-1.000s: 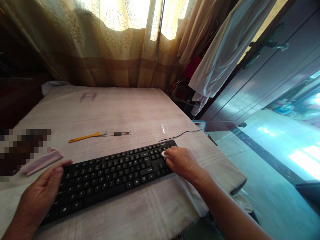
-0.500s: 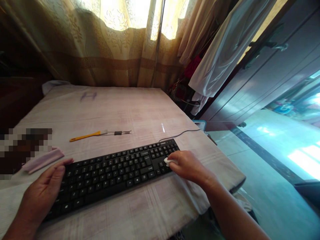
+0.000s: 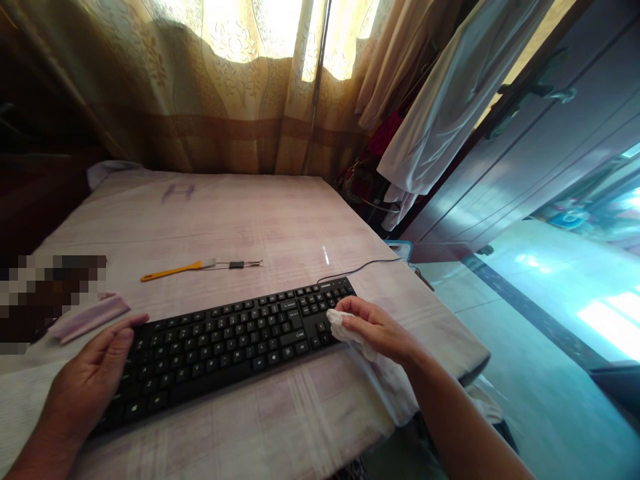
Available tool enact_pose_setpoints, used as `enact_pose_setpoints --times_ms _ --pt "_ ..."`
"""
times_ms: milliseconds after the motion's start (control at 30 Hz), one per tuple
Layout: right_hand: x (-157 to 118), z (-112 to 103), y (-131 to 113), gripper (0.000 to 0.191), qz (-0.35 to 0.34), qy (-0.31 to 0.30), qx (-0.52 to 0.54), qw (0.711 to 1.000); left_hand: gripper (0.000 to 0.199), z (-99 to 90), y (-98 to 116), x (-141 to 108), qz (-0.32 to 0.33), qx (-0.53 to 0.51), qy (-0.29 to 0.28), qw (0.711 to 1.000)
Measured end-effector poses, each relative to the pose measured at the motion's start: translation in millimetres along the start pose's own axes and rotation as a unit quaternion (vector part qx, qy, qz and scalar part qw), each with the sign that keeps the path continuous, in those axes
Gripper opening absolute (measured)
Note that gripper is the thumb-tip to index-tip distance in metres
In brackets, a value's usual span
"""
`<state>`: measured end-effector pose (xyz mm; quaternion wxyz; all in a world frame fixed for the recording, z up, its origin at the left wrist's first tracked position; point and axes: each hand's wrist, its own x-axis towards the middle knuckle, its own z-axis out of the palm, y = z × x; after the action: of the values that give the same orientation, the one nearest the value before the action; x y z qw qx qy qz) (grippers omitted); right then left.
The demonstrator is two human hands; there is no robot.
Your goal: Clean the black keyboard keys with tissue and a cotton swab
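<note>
A black keyboard [image 3: 215, 357] lies at a slant on the cloth-covered table. My left hand [image 3: 90, 383] grips its left end, thumb on top and fingers along the far edge. Over the right end of the keys is my right hand [image 3: 375, 327], its thumb and fingers pinching a crumpled white tissue [image 3: 339, 325]. Part of the tissue hangs below the palm. Whether it touches the keys I cannot tell. Behind the keyboard lies a brush with a yellow handle [image 3: 173, 272], beside a thin wire tool with a dark grip [image 3: 236, 265].
A folded pink cloth [image 3: 93, 317] rests left of the keyboard, near a blurred-out patch. The keyboard's cable [image 3: 370, 265] runs off the right edge of the table [image 3: 240, 207]. Curtains [image 3: 225, 120] hang behind, with clothes [image 3: 440, 113] and a door [image 3: 500, 133] on the right.
My right hand has turned and lifted slightly, so more of the white tissue shows. My left hand keeps its hold on the keyboard's left end.
</note>
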<state>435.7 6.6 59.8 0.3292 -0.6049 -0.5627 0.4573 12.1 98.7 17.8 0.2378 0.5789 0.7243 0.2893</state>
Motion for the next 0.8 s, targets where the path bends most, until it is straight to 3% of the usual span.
enact_pose_setpoints --times_ms 167,267,500,633,800 --pt "3.7 3.5 6.7 0.024 -0.03 0.068 -0.152 0.986 0.06 -0.1 5.0 -3.1 0.004 -0.011 0.013 1.0" --pt "7.0 7.9 7.7 0.02 -0.092 0.092 -0.246 0.961 0.062 0.3 7.5 -5.4 0.02 -0.017 0.016 1.0" --pt "22.2 26.8 -6.2 0.025 -0.239 0.036 -0.415 0.877 0.071 0.5 11.2 -6.7 0.003 -0.006 0.004 1.0" --pt "29.7 30.3 -14.4 0.023 -0.238 -0.001 -0.497 0.835 0.072 -0.3 10.8 -6.2 0.006 -0.005 0.004 1.0" --pt "28.6 18.4 -17.7 0.022 -0.193 -0.019 -0.542 0.818 0.07 0.0 14.4 -6.2 0.006 -0.001 0.005 1.0"
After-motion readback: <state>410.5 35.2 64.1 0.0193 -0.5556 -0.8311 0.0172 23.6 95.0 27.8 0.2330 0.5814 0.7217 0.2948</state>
